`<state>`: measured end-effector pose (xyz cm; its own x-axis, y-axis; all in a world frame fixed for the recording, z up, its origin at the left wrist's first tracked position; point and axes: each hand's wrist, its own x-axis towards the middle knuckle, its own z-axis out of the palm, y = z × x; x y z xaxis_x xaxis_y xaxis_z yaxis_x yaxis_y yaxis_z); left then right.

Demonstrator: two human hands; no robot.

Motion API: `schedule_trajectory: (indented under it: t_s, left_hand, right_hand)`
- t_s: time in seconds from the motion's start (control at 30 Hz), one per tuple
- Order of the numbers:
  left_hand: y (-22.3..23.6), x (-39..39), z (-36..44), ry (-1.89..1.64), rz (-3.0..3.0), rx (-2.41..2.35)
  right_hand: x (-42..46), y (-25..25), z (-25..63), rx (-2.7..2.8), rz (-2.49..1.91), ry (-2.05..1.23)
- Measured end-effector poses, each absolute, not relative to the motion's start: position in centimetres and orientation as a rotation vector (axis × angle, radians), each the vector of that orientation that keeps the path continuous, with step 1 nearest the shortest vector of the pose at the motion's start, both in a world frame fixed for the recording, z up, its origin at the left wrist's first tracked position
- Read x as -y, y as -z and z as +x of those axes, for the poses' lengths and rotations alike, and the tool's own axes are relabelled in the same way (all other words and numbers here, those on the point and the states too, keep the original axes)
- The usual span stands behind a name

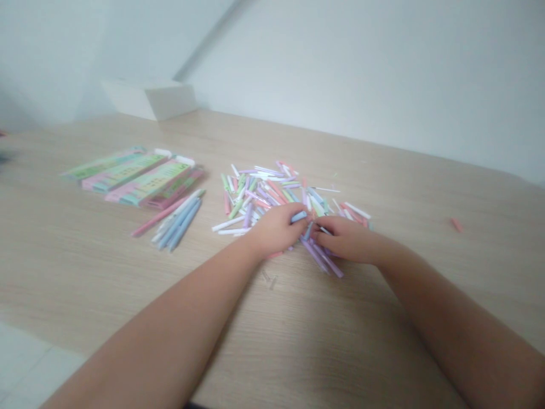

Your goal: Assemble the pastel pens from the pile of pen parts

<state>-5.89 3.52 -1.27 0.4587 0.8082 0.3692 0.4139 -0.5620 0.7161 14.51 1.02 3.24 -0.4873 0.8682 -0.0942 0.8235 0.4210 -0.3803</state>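
My left hand (279, 227) is closed around a light blue pen piece (298, 216), its end poking out by the thumb. Close beside it, my right hand (344, 238) has its fingers drawn together over the heap; motion blur hides what they grip. Another blue piece (307, 230) shows between the two hands. Under and behind them spreads a loose pile of pastel pen parts (264, 190) in white, green, purple, pink and blue. Several purple pen barrels (320, 257) lie together just below my right hand.
Left of the pile lie several assembled-looking pens (179, 221) and a row of pastel boxes (138, 176). A white box (153, 99) stands by the wall. One coral piece (456, 225) sits far right. Small clear bits (270, 279) lie near my left wrist.
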Motion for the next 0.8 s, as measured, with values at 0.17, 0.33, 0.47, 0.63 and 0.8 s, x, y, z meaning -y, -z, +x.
schedule_trajectory:
  t_s: [0.17, 0.33, 0.47, 0.63, 0.8]
  left_hand:
    - [1.3, -3.6, -5.9, -0.941, 2.203, -1.015]
    - [1.3, -3.6, -5.8, -0.939, 2.221, -1.011]
    - [1.3, -3.6, -5.9, -0.925, 2.259, -0.969]
    - [1.2, -3.5, -6.0, -0.933, 2.256, -0.946]
    - [1.2, -3.5, -6.0, -0.941, 2.224, -1.004]
  right_hand:
    - [-1.0, -3.0, 14.4, 2.545, -1.536, -0.549]
    - [-1.2, -2.8, 14.8, 2.533, -1.51, -0.594]
    - [-1.3, -2.7, 15.4, 2.626, -1.342, -0.537]
    - [-1.2, -2.5, 15.3, 2.534, -1.465, -0.509]
    - [-1.6, -2.5, 15.0, 2.516, -1.446, -0.601]
